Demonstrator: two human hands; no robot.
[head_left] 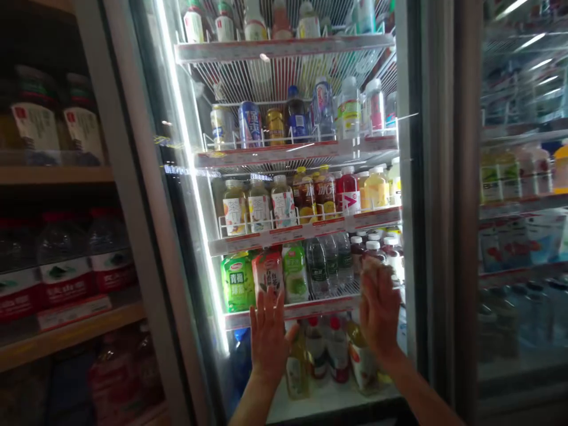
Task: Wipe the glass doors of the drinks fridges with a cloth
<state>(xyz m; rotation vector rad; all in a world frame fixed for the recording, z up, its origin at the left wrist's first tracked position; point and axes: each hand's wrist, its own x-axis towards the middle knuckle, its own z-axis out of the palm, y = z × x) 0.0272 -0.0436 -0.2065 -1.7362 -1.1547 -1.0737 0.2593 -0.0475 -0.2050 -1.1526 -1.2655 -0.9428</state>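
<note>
A tall glass door [248, 163] of a lit drinks fridge fills the middle of the view, with faint reflections across it. Low on the left, my left hand [268, 340] is raised with its fingers spread and its palm toward the glass. It appears to rest on the pane, in front of the red drink carton [267, 269]. My right hand [380, 313], slightly blurred, is up at the right side of the door. Its fingers press a pale, crumpled cloth [377, 269] at the glass, before the white-capped bottles [393, 251].
Behind the glass, wire shelves [284, 44] hold several rows of bottles, cans and cartons. A bright light strip [180, 112] runs down the door's left side. At left stands an open wooden shelf [57, 174] with bottled drinks. Another glass-fronted fridge [523, 207] is at right.
</note>
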